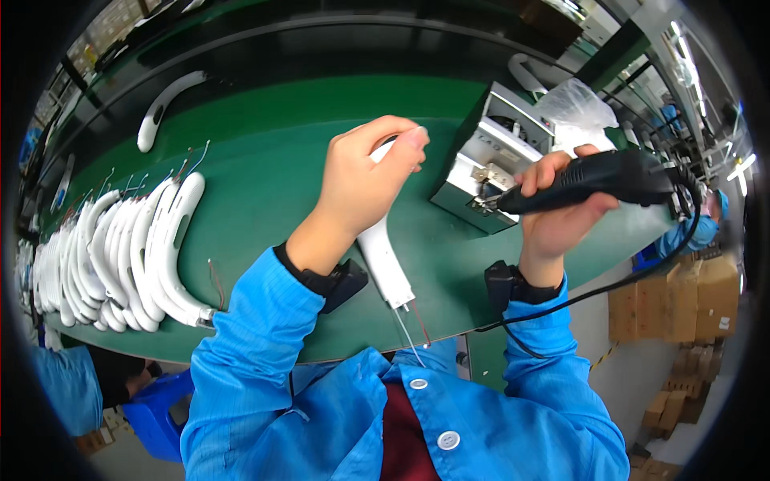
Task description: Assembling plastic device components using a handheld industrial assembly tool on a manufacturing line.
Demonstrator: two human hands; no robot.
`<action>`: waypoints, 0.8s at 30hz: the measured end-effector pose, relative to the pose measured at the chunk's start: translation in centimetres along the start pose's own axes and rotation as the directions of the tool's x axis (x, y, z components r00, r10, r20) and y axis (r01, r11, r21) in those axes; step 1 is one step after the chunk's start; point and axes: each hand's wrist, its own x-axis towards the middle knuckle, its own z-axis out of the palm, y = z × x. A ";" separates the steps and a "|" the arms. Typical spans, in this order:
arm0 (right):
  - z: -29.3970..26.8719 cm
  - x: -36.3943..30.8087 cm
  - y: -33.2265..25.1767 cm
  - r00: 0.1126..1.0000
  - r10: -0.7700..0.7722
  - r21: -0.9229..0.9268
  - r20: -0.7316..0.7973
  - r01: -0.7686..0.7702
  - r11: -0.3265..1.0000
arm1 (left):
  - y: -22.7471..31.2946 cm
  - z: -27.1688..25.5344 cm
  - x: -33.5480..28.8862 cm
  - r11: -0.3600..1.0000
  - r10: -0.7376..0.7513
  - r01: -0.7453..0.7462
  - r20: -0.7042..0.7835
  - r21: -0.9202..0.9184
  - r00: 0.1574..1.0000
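The left grip (357, 172) is closed around the upper part of a white curved housing (387, 264), positioned over the tabletop (257, 200) in front of the wearer. The housing's wired end points toward the wearer; whether it touches the surface is unclear. The right grip (561, 224) is wrapped around a black handheld tool (593, 180), held roughly level. The tool's tip is at the front of a metal box unit (473, 172); contact cannot be confirmed. A black cable (581, 295) curves down from the tool's rear. A row of similar white housings (120, 260) stands at the left. A clear plastic bag (577, 108) lies beyond the unit.
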 end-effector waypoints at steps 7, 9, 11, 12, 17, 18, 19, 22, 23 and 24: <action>-0.8 1.6 1.8 0.996 -0.026 -0.227 0.085 0.044 0.973 | -0.5 -0.1 0.3 1.000 0.015 -0.015 0.027 0.008 1.000; 0.0 2.1 1.8 0.996 0.039 -0.289 0.085 -0.012 0.957 | -0.5 -0.4 0.2 1.000 0.019 -0.019 0.025 0.007 1.000; 0.2 1.6 1.7 0.967 0.225 -0.344 0.116 -0.174 0.923 | -0.5 -0.5 0.0 1.000 0.027 -0.027 0.022 0.006 0.999; 0.3 0.7 2.3 0.974 0.198 -0.295 0.112 -0.158 0.942 | -0.4 -0.4 -0.1 1.000 0.006 -0.006 0.011 -0.005 1.000; 3.8 -4.2 3.4 0.970 0.214 -0.025 0.118 -0.213 0.977 | -0.6 0.1 0.3 1.000 -0.003 0.004 0.019 -0.011 1.000; 4.8 -5.0 3.4 0.955 0.248 0.010 0.162 -0.253 0.968 | -0.4 -0.1 0.0 1.000 -0.002 0.002 0.017 -0.007 1.000; 5.7 -5.6 3.5 0.939 0.275 0.041 0.207 -0.289 0.956 | -0.5 -0.1 0.0 1.000 -0.006 0.006 0.010 -0.001 1.000; 7.0 -7.0 4.4 0.934 0.288 0.132 0.210 -0.319 0.939 | -1.0 -0.3 0.0 0.998 0.057 -0.057 -0.011 0.014 0.998; 7.1 -7.3 4.7 0.931 0.298 0.158 0.209 -0.333 0.929 | -1.0 -0.3 0.0 0.998 0.055 -0.055 -0.016 0.018 0.998; 7.2 -7.4 4.8 0.924 0.308 0.179 0.229 -0.351 0.919 | -1.0 -0.3 0.0 0.998 0.050 -0.050 -0.015 0.025 0.999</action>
